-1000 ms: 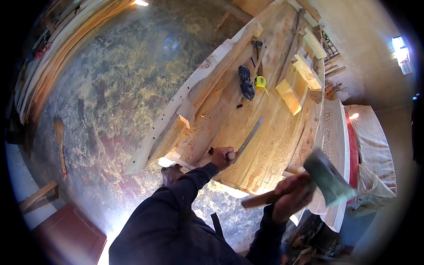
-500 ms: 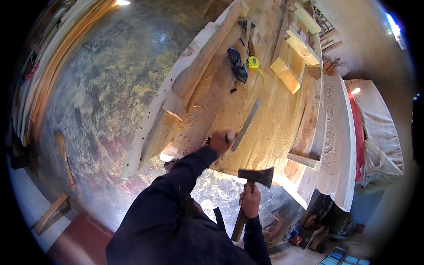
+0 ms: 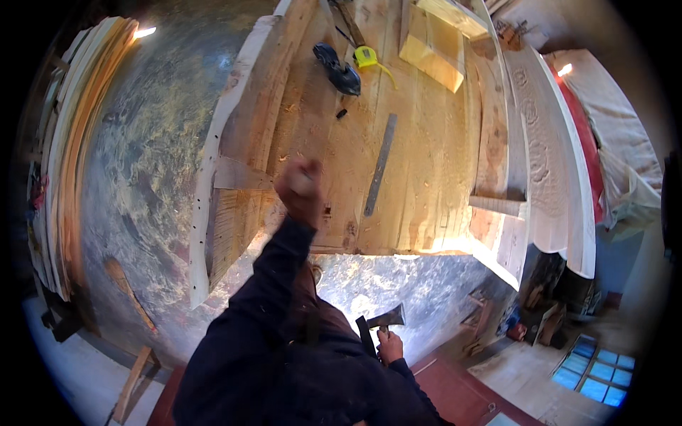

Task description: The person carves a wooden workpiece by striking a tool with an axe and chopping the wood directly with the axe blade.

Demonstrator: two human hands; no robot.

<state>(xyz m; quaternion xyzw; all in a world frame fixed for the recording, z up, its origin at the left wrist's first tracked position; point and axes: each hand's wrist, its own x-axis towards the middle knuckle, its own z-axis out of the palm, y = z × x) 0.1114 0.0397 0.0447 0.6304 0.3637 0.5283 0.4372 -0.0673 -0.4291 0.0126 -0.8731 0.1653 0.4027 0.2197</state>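
My left hand (image 3: 300, 190) is raised over the left part of the wooden panel (image 3: 419, 163), fingers curled and blurred by motion. Whether anything is inside it I cannot make out. Down by my body, my right hand (image 3: 390, 348) grips a hatchet (image 3: 387, 317) by its handle just below the dark metal head. A flat metal ruler (image 3: 381, 165) lies on the panel to the right of my left hand. Beyond it are a yellow tape measure (image 3: 366, 57), partly pulled out, a black tool (image 3: 337, 69) and a small black piece (image 3: 342, 113).
Wooden beams (image 3: 245, 92) edge the panel on the left, with wood blocks (image 3: 435, 53) at the far right. Carved boards (image 3: 543, 156) stand beyond its right side. Long planks (image 3: 96, 142) and a broom (image 3: 129, 291) are at the left, over a dusty floor (image 3: 153, 170).
My view has shifted, so the panel sits differently in it. My left hand has moved left, away from the ruler. My right hand has lowered the hatchet toward my body.
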